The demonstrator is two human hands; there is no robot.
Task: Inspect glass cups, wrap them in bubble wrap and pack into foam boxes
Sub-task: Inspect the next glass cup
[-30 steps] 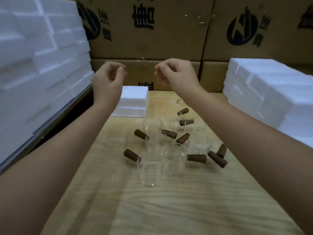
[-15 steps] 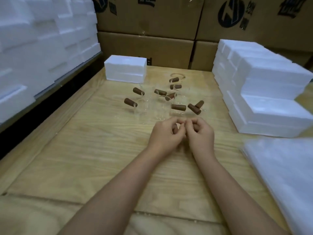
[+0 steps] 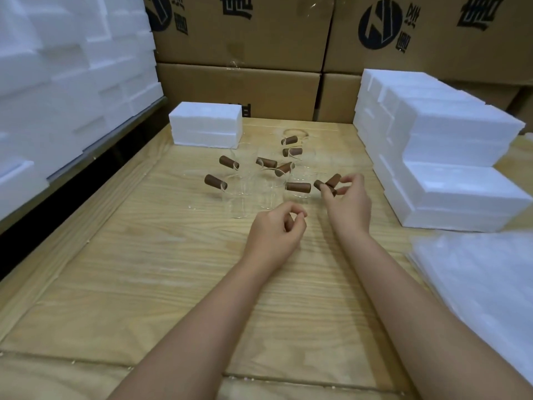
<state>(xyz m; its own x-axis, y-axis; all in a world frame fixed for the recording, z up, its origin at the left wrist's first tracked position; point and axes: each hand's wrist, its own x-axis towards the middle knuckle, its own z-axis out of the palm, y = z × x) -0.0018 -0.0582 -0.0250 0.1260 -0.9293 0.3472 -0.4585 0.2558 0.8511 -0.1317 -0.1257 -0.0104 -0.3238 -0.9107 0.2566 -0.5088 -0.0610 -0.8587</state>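
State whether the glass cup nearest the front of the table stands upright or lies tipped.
Upright: the glass cup shows straight vertical walls ending in a round base on the table, brown handle pointing sideways.

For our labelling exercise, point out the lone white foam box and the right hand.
Lone white foam box [image 3: 206,113]: head view, top face.
Right hand [image 3: 350,207]: head view, back of hand.
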